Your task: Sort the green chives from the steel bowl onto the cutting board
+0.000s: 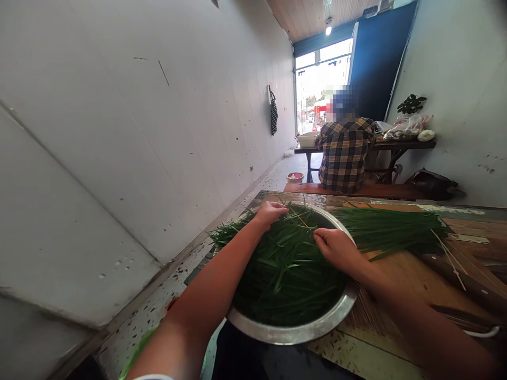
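A wide metal bowl (301, 330) sits at the near edge of a wooden table (407, 285), heaped with long green chive leaves (285, 269). My left hand (270, 212) reaches over the far left rim, fingers curled down onto the leaves. My right hand (336, 247) rests on the heap near the right rim, fingers pinched together on a few leaves. A separate flat bundle of chives (390, 229) lies on the table to the right of the bowl.
A knife (471, 282) lies on the table at the right. A white wall (138, 148) runs along the left. Farther back a person in a plaid shirt (344, 153) sits on a bench at another table (400, 143) holding bags.
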`<action>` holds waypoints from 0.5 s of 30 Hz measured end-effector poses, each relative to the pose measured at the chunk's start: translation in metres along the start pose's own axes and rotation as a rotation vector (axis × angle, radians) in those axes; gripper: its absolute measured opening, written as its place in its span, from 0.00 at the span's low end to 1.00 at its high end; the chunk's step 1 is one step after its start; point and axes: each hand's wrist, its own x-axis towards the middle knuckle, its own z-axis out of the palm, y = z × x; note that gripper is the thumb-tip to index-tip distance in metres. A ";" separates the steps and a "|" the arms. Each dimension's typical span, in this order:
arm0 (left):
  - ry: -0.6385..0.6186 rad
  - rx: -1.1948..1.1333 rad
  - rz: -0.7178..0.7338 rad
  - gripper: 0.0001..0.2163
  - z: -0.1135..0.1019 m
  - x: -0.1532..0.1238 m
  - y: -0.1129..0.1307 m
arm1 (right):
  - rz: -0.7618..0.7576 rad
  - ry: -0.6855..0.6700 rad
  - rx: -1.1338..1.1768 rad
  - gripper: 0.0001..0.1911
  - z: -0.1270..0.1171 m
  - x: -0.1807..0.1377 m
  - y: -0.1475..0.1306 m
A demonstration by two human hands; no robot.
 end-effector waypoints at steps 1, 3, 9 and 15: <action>0.003 0.004 -0.002 0.10 0.000 0.000 0.000 | -0.001 0.000 -0.001 0.16 0.000 0.000 0.000; 0.002 0.001 0.001 0.11 0.000 0.001 -0.001 | -0.001 -0.003 -0.005 0.16 0.000 0.000 0.000; -0.001 -0.019 0.019 0.09 -0.001 -0.001 0.000 | 0.009 -0.007 -0.001 0.16 0.001 0.000 0.000; -0.012 0.049 0.031 0.11 -0.002 -0.005 0.004 | 0.011 0.008 -0.010 0.15 0.003 0.001 0.003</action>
